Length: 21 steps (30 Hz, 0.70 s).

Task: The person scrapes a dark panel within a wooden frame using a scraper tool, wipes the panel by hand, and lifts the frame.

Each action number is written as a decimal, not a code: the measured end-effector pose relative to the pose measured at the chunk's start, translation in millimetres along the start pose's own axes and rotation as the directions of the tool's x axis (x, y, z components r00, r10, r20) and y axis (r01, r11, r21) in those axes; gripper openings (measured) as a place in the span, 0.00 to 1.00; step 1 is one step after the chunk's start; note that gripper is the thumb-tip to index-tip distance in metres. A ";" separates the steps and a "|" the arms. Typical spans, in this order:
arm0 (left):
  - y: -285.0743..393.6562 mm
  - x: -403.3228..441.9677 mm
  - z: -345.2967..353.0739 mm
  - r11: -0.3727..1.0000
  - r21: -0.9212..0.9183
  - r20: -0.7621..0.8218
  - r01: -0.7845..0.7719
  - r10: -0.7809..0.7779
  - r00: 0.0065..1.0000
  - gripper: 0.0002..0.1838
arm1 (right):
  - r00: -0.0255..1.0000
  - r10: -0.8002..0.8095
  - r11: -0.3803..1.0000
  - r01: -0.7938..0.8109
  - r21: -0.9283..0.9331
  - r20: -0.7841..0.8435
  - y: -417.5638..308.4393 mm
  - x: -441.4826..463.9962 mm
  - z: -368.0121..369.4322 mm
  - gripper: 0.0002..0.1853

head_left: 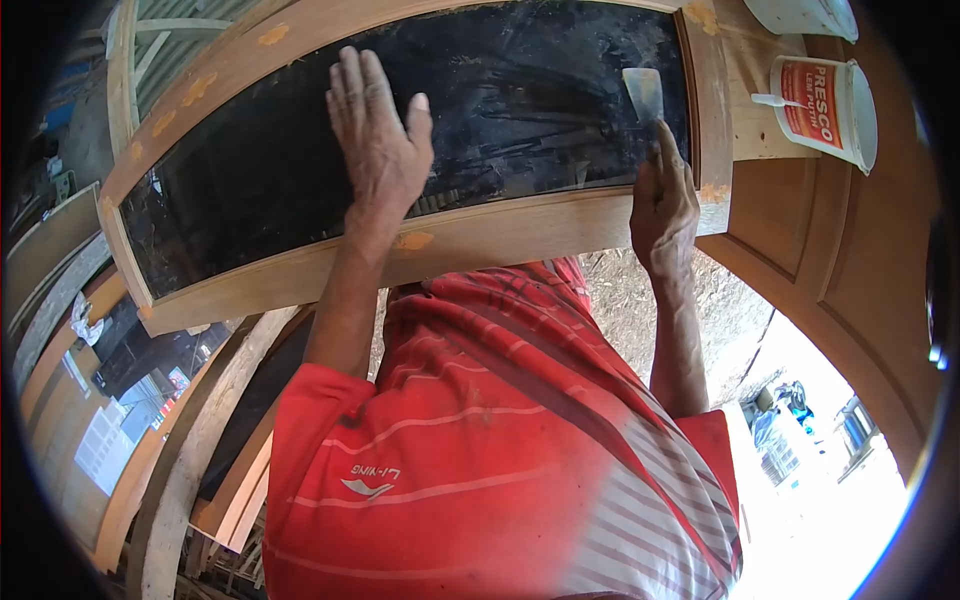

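Observation:
A wooden frame (480, 232) with orange-brown filler patches surrounds a dark, smudged glass-like panel (270, 150). Over the left-centre of the panel is my left hand (380, 140), its fingers stretched out and thumb apart, holding nothing. My right hand (665, 200) is at the panel's right end, above the frame's near rail, with its fingers wrapped round a putty knife (643, 95). The knife's pale, wide blade points away from me over the dark panel.
A white tub with a red label (820, 108) stands at the upper right, beside part of another white container (805, 15). Panelled brown wood (860, 270) lies on the right. Wooden beams (190, 450) and boards fill the lower left.

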State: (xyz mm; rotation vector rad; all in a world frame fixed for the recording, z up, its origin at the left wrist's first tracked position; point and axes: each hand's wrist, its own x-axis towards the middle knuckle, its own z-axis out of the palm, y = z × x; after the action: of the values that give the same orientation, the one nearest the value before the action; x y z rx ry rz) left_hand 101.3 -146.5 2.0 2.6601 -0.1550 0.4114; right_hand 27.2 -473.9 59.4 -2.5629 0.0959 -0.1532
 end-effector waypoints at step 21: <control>-32.8 -25.3 -74.1 0.986 -0.155 0.150 0.063 -0.040 0.988 0.41 | 0.978 0.177 0.980 -0.165 -0.111 0.110 -32.8 -46.1 5.0 0.21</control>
State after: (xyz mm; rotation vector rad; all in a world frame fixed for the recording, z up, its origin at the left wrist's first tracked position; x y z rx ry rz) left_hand 63.6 -83.2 44.3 2.5297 -0.1566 0.1790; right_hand -16.7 -439.1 68.9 -2.6426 0.2848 0.0721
